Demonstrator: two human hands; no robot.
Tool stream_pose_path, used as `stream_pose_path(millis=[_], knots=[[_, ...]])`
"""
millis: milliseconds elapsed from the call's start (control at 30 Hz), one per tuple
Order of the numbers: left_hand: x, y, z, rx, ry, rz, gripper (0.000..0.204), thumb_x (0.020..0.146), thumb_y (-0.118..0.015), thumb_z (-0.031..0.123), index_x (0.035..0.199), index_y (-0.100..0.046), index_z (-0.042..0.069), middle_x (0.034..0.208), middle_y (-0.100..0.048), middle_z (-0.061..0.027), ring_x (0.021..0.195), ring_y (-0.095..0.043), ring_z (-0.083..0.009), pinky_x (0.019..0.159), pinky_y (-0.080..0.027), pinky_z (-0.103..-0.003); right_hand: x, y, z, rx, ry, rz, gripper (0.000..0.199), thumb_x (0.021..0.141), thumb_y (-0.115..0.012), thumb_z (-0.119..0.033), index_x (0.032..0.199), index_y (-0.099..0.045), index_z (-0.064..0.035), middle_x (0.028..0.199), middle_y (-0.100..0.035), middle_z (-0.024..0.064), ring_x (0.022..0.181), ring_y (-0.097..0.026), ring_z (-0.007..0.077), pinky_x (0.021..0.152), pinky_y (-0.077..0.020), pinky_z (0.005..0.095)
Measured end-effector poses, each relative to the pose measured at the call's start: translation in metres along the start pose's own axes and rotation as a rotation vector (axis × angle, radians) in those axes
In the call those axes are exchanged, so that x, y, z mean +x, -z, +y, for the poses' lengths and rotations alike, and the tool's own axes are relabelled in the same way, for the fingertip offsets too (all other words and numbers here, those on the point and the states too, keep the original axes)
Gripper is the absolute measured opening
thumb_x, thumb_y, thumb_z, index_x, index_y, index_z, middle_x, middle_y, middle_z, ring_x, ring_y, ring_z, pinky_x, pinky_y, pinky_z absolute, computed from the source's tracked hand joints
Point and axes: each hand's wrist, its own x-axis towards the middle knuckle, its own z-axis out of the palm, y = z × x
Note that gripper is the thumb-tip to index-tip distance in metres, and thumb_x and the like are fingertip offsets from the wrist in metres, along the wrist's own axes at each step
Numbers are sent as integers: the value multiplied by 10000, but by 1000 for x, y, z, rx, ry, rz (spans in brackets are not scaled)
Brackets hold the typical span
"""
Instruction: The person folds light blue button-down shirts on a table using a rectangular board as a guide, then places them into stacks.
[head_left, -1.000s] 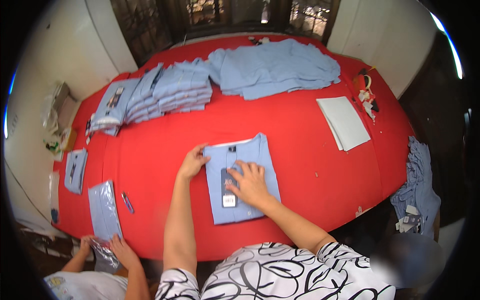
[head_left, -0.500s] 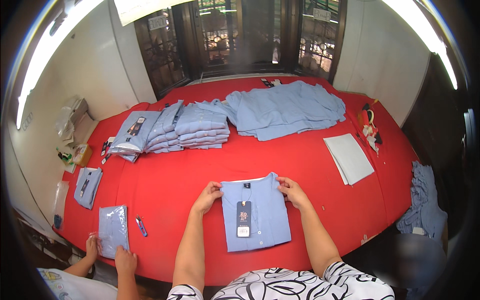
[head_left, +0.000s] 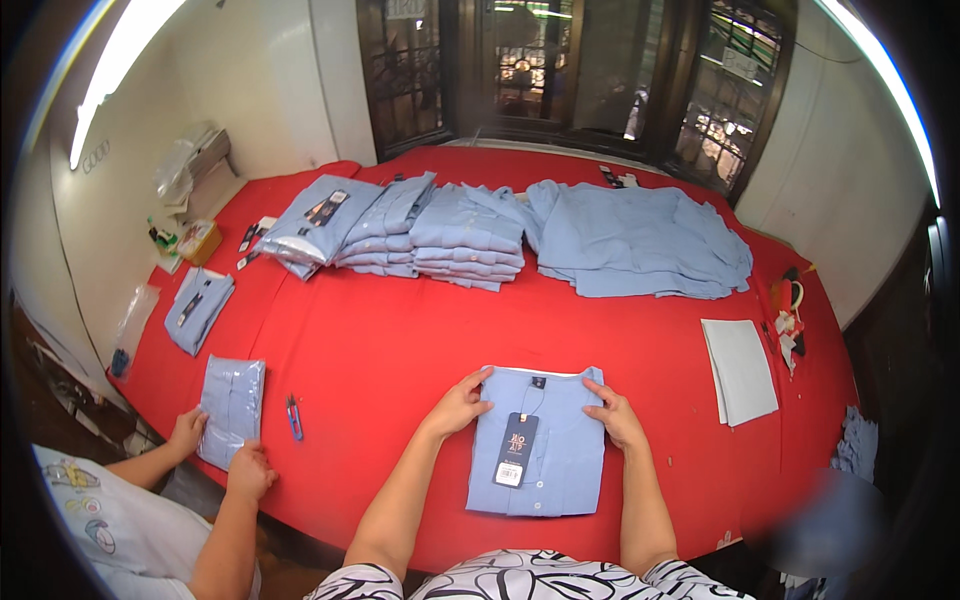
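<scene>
- Currently the person is pressing both hands on a folded light-blue shirt [head_left: 540,440] lying on the red table [head_left: 380,340] just in front of them: the left hand [head_left: 461,403] is resting open with fingers spread on the shirt's upper left corner, and the right hand [head_left: 614,416] is lying open on its upper right edge.
- Judging by its neat rectangle, collar up and dark hang tag [head_left: 516,449] showing, this shirt is looking nearly done.
- Done work is showing in the row of folded shirts [head_left: 440,232] at the far side; a heap of unfolded shirts [head_left: 640,240] beside it is waiting.
- At the left, a co-worker's hands [head_left: 215,450] are holding a bagged shirt [head_left: 232,405], with a small clipper [head_left: 294,416] lying just beside it.
- White cardboard sheets [head_left: 740,368] are lying to the right.
- White walls and dark barred windows [head_left: 560,70] are enclosing the room.
</scene>
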Motion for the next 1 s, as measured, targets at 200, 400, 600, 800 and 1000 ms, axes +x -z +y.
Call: stream_pose_path(millis=[200, 400, 600, 800, 1000], knots=[[-4, -5, -1, -46, -28, 5, 653, 885, -602, -23, 1489, -372, 73, 1504, -367, -199, 1215, -561, -283, 1023, -463, -354, -1, 3, 7, -26, 12, 36, 568, 821, -647, 30, 1376, -528, -9, 1276, -551, 99, 1197, -520, 205, 1023, -417, 314], [-4, -4, 3, -38, 28, 21, 646, 887, -599, -23, 1487, -383, 85, 1422, -465, -222, 1172, -594, -265, 1007, -473, -348, 1, 3, 8, 27, 13, 31, 563, 823, -640, 38, 1373, -529, -7, 1291, -550, 100, 1188, -526, 201, 1022, -424, 319], [1, -1, -7, -70, 16, 4, 652, 889, -595, -19, 1492, -365, 66, 1393, -496, -223, 1168, -596, -258, 998, -473, -341, 2, 5, 10, 39, 10, 7, 573, 818, -648, 47, 1375, -529, -10, 1308, -552, 104, 1184, -530, 199, 1024, -425, 316], [0, -3, -5, -109, 9, -9, 652, 884, -602, -15, 1489, -373, 72, 1403, -489, -231, 1166, -596, -261, 998, -475, -335, 1, 6, 10, 31, 22, 24, 595, 804, -633, 75, 1383, -505, 23, 1343, -542, 149, 1174, -548, 210, 1010, -446, 326], [11, 45, -9, 277, -70, 157, 645, 836, -625, -56, 1441, -472, 108, 1374, -537, -144, 1098, -601, -218, 986, -474, -320, 30, -36, -11, -392, 52, -35, 599, 799, -650, 6, 1382, -532, -65, 1366, -525, 163, 1255, -515, 270, 1048, -418, 341]])
